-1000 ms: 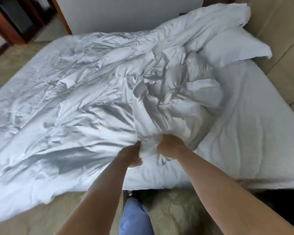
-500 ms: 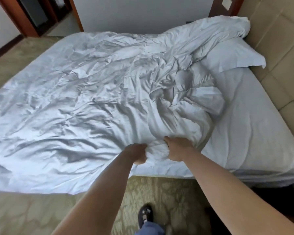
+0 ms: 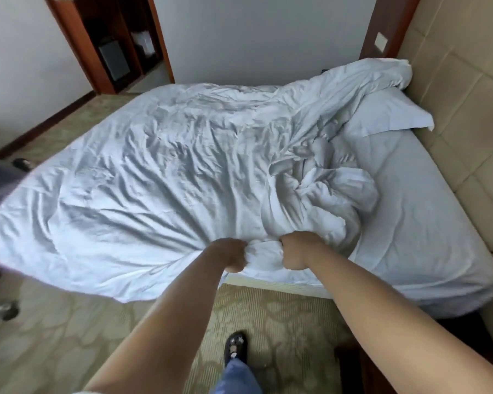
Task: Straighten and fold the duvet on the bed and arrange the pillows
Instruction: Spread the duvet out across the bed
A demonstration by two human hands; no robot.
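The person is standing at the side of the bed, and both hands are gripping the near edge of the white duvet at about 6 o'clock of the bed. The left hand is closing into a fist around a bunch of the fabric, and the right hand is doing the same just beside it, so only a short piece of edge is lying between them. The duvet is covering most of the mattress and is hanging over the foot end at 9 o'clock, while a crumpled heap is sitting at 2 o'clock from the hands. A pillow is lying at 1 o'clock against the padded headboard, partly under the duvet. To do this step well, I think the hands should be moving apart along the edge before pulling, so the heap is opening evenly and not dragging the pillow.
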